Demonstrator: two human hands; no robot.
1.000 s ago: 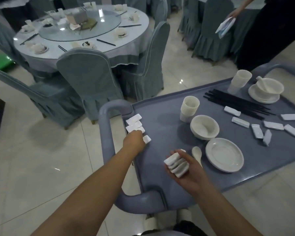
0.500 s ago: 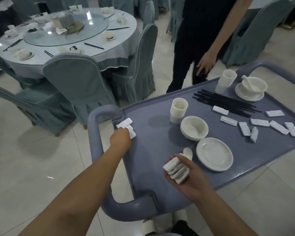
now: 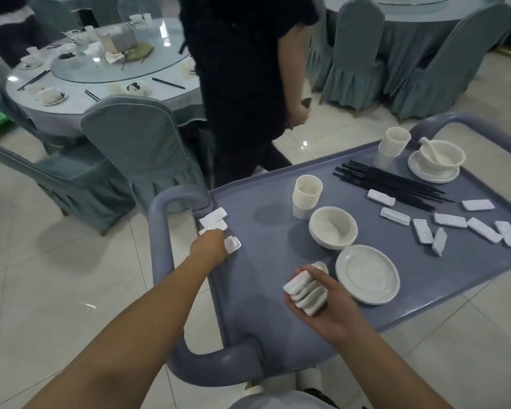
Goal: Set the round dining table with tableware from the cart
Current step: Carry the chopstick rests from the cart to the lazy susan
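Several white chopstick rests (image 3: 306,293) are being gripped as a stack in the right hand (image 3: 322,302), fingers curled round them. More rests (image 3: 216,221) at the cart's (image 3: 266,290) near-left corner are being reached by the left hand (image 3: 211,246); its fingers are hidden, state cannot be told. Likely light, glazed, slippery, chippable ceramic; best pinched across the long edges.

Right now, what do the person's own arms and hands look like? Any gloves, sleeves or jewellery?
Both forearms are bare, with no sleeves in view. The left hand and the right hand wear no gloves, and no watch, ring or bracelet shows.
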